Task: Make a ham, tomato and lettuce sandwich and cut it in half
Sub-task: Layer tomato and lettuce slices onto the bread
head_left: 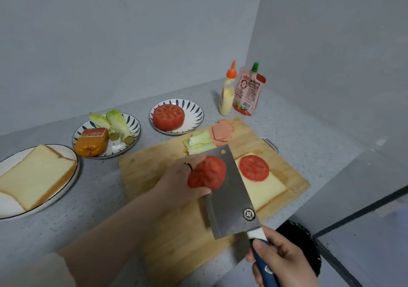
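free: board (135, 167) left end | blocked: cleaver (231, 198) beside bread (262, 189)

kitchen | speckled counter (298, 132) | cutting board (154, 167) | sauce bottle (227, 92)

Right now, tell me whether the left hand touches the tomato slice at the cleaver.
Touching. Head view: the left hand holds the tomato slice against the cleaver.

Head view, steeply down, close over cutting board (154, 167).
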